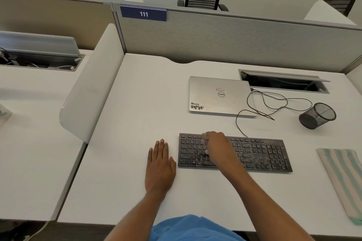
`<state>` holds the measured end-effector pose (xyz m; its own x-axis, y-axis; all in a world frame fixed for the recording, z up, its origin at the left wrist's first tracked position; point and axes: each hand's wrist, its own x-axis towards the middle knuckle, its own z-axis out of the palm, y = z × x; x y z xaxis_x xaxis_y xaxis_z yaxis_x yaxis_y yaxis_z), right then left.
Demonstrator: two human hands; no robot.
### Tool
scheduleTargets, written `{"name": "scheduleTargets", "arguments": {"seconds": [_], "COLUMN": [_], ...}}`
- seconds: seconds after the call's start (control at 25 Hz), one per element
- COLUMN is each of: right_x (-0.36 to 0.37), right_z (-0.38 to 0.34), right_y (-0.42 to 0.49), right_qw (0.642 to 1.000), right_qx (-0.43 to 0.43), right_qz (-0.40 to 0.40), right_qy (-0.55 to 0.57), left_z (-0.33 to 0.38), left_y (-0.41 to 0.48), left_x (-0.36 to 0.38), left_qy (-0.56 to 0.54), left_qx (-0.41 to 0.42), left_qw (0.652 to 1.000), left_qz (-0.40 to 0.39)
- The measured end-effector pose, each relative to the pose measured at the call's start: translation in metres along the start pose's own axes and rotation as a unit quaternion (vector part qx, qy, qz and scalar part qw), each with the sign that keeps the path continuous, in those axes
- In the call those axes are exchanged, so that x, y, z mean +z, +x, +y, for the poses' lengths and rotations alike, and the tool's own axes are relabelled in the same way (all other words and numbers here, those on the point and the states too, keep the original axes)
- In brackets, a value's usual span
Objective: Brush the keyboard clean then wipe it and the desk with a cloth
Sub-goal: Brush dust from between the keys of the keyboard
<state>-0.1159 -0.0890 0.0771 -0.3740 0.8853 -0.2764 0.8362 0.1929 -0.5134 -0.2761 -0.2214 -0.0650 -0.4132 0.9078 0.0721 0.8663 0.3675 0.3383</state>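
A black keyboard (260, 152) lies on the white desk (137, 103), dusty with pale specks over its middle and right keys. My right hand (217, 145) hovers over its left half, gripping a small brush (204, 136) whose handle end sticks out above my fingers; the bristles are blurred and mostly hidden. My left hand (159, 164) rests flat on the desk just left of the keyboard, fingers straight. A folded cloth (342, 178) with pale green and white stripes lies at the desk's right edge.
A shut silver laptop (219, 96) sits behind the keyboard, with a black cable (274, 103) looping to its right. A black mesh pen cup (317, 115) lies tipped on its side. A cable slot (284, 82) opens at the back; a divider panel (92, 84) stands left.
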Motion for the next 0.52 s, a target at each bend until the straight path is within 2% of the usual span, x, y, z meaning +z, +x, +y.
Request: {"name": "scheduleTargets", "arguments": {"seconds": [0.16, 0.36, 0.52], "right_x": [0.012, 0.028, 0.006], "right_z": [-0.028, -0.025, -0.003], "right_y": [0.012, 0.022, 0.016], "right_qw": [0.991, 0.992, 0.997], "right_qx": [-0.038, -0.059, -0.044], "right_qz": [-0.045, -0.075, -0.036], "right_qy": [0.117, 0.077, -0.055], "left_z": [0.001, 0.001, 0.0], "left_y": [0.0, 0.0, 0.0], "left_x": [0.0, -0.001, 0.0], "left_qy": [0.0, 0.001, -0.008], "left_qx": [-0.003, 0.0, 0.0], "left_qw": [1.0, 1.0, 1.0], "left_qz": [-0.002, 0.0, -0.004]}}
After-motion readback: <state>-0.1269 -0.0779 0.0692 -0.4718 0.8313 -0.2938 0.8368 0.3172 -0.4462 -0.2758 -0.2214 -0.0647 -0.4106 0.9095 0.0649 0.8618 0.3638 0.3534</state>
